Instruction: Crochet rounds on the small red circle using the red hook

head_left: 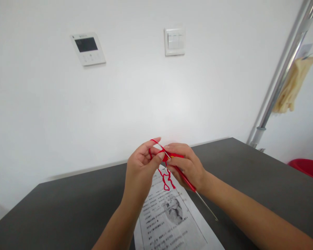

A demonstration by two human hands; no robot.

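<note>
Head camera: both hands meet above the tabletop (67, 211). The left hand (141, 166) pinches red yarn (167, 178), looped over its forefinger for tension. The right hand (187, 165) grips a crochet hook (184, 178) at that loop. A printed sheet (169, 222) lies beneath them.

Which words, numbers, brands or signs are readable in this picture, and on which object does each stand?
Nothing is readable.
Printed sheet: many lines of text beside a picture, too blurred to read.
Wall panel: a small mark above its screen, too small to read.
Light switch, red yarn, hook: no text visible.
</note>
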